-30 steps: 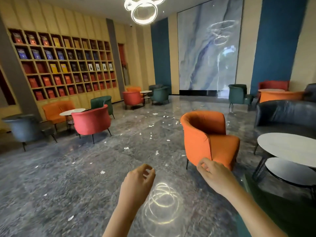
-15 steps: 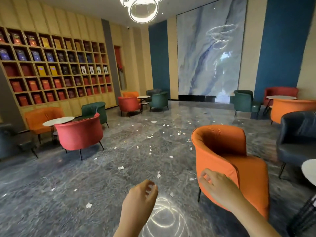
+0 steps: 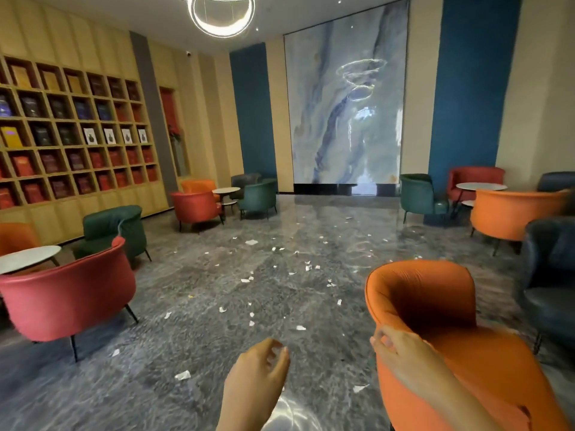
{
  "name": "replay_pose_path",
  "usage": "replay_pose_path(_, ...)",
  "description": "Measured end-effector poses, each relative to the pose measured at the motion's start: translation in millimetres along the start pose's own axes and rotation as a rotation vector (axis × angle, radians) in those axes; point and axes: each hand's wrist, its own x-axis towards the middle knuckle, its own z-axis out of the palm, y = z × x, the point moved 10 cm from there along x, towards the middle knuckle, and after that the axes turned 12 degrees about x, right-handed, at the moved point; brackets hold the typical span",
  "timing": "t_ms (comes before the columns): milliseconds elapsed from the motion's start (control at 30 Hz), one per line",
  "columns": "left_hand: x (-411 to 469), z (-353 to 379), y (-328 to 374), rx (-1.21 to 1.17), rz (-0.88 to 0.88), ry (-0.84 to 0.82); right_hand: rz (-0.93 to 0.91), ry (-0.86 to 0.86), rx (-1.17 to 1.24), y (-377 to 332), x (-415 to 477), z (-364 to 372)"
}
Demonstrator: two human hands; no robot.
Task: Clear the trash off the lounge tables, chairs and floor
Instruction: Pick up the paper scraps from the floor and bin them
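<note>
Several white paper scraps lie scattered over the grey marble floor, from near my feet to the far seats. My left hand is low in the middle, its fingers curled round a small white scrap that shows at the fingertips. My right hand hovers by the back rim of an orange armchair, fingers curled, with a pale bit pinched at the tips. Another scrap lies on the floor between my hands.
A red armchair and a round white table stand at the left, a dark blue armchair at the right. More chair groups ring the back wall. The bookshelf wall is at the left.
I have walked forward and turned left. The orange armchair is now close at my right, and the round tables at the right have left the view. Both hands keep their curl.
</note>
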Motion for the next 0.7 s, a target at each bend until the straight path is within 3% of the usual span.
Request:
replay_pose_path(233,219,61,-33,0.038,0.057,-0.012,0.016,0.009,0.021,29,216,59)
replay_pose_path(700,658,135,-15,0.063,0.172,0.015,0.086,0.037,0.076,69,639,91)
